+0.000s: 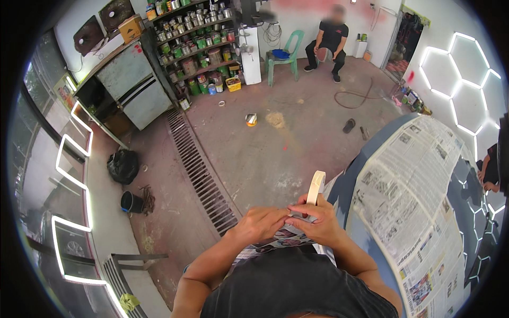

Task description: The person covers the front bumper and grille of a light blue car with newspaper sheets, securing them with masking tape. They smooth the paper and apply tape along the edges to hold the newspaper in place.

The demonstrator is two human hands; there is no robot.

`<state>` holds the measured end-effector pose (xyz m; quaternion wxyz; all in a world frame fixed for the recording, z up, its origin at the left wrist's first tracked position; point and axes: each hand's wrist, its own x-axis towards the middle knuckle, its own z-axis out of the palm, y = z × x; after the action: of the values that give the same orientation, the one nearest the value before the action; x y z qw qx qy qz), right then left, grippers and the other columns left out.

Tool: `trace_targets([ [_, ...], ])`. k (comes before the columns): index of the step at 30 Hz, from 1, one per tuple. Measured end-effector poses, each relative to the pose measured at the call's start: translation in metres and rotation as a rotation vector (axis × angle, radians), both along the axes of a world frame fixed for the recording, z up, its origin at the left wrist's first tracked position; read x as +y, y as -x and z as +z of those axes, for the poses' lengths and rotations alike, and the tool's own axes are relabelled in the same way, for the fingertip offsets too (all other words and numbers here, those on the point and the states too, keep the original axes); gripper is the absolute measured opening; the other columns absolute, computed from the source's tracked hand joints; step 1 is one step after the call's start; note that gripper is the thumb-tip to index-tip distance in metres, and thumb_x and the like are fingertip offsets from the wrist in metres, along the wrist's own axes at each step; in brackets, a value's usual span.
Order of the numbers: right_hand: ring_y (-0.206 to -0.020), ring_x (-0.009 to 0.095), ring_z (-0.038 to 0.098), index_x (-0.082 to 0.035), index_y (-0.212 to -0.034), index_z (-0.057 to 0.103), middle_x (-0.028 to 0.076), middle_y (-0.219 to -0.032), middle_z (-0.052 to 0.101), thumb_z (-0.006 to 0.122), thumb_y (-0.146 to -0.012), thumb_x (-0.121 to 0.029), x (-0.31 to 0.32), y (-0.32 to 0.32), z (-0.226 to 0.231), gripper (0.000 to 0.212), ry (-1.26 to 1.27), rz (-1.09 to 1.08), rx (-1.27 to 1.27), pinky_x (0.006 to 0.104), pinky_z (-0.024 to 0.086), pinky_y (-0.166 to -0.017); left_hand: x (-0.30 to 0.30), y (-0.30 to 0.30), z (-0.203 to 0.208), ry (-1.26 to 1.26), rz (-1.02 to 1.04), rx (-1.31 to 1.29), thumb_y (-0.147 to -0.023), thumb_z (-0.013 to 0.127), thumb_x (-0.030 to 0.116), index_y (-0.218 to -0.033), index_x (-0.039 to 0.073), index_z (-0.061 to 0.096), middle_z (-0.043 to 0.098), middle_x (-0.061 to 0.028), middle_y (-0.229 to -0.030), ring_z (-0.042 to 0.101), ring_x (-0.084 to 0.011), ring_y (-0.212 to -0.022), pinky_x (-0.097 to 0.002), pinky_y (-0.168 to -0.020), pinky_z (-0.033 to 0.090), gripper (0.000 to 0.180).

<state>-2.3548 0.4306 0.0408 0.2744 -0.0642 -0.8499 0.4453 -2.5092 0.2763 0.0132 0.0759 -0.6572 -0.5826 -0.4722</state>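
A roll of cream masking tape (316,186) stands up from my right hand (321,222), whose fingers are closed on its lower part. My left hand (263,222) meets it in front of my body, fingertips pressed together close to the right thumb. Beneath both hands hangs a printed newspaper sheet (283,238), its upper edge at my fingers. Whether the left fingers pinch the sheet, a strip of tape or both is hidden. To my right, newspaper (408,175) covers much of a blue-grey car body (379,139).
A floor grate (199,169) runs along the left. Shelves of paint cans (199,47), a green plastic chair (284,55) and a seated person (333,40) are at the back. Another person (490,169) stands beyond the car. A sandal (349,125) lies on the floor.
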Motion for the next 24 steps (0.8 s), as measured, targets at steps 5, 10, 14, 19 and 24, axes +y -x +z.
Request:
trace_targets([
  [5, -0.073, 0.014, 0.061, -0.003, -0.104, 0.079, 0.007, -0.097, 0.065, 0.092, -0.075, -0.008, 0.076, 0.079, 0.023, 0.032, 0.011, -0.095, 0.024, 0.0285, 0.050, -0.063, 0.096, 0.087, 0.010, -0.063, -0.096, -0.040, -0.081, 0.079, 0.001, -0.104, 0.003, 0.071, 0.074, -0.0120, -0.084, 0.072, -0.0282, -0.067, -0.0378, -0.057, 0.056, 0.025],
  [10, -0.072, 0.014, 0.062, -0.002, -0.098, 0.079, 0.007, -0.093, 0.066, 0.091, -0.075, -0.008, 0.143, 0.148, 0.019, 0.026, 0.022, -0.261, 0.006, 0.0282, 0.049, -0.062, 0.190, 0.179, 0.005, -0.069, -0.251, 0.072, -0.080, 0.079, 0.002, -0.107, 0.003, 0.069, 0.073, -0.0113, -0.084, 0.072, -0.0276, -0.067, -0.0372, -0.058, 0.056, 0.029],
  [14, -0.073, 0.014, 0.062, -0.002, -0.092, 0.079, 0.008, -0.092, 0.066, 0.088, -0.077, -0.005, 0.185, 0.217, 0.023, 0.018, 0.037, -0.399, -0.051, 0.0280, 0.049, -0.063, 0.269, 0.266, -0.010, -0.170, -0.435, 0.043, -0.081, 0.079, 0.002, -0.109, 0.003, 0.067, 0.072, -0.0109, -0.084, 0.071, -0.0273, -0.067, -0.0374, -0.057, 0.055, 0.031],
  [19, -0.075, 0.014, 0.062, -0.003, -0.090, 0.079, 0.007, -0.091, 0.066, 0.087, -0.079, -0.004, 0.228, 0.290, 0.043, 0.014, 0.123, -0.533, -0.068, 0.0286, 0.049, -0.065, 0.345, 0.349, 0.007, -0.069, -0.672, -0.053, -0.082, 0.080, 0.003, -0.111, 0.004, 0.066, 0.073, -0.0115, -0.085, 0.071, -0.0286, -0.068, -0.0385, -0.058, 0.054, 0.032],
  [24, -0.078, 0.023, 0.063, -0.007, -0.094, 0.079, 0.010, -0.093, 0.065, 0.082, -0.082, -0.010, 0.275, 0.336, 0.043, 0.012, 0.127, -0.615, -0.129, 0.0355, 0.051, -0.067, 0.412, 0.402, 0.009, 0.057, -0.791, -0.053, -0.085, 0.082, 0.008, -0.110, 0.003, 0.064, 0.070, -0.0112, -0.084, 0.069, -0.0252, -0.067, -0.0343, -0.058, 0.054, 0.031],
])
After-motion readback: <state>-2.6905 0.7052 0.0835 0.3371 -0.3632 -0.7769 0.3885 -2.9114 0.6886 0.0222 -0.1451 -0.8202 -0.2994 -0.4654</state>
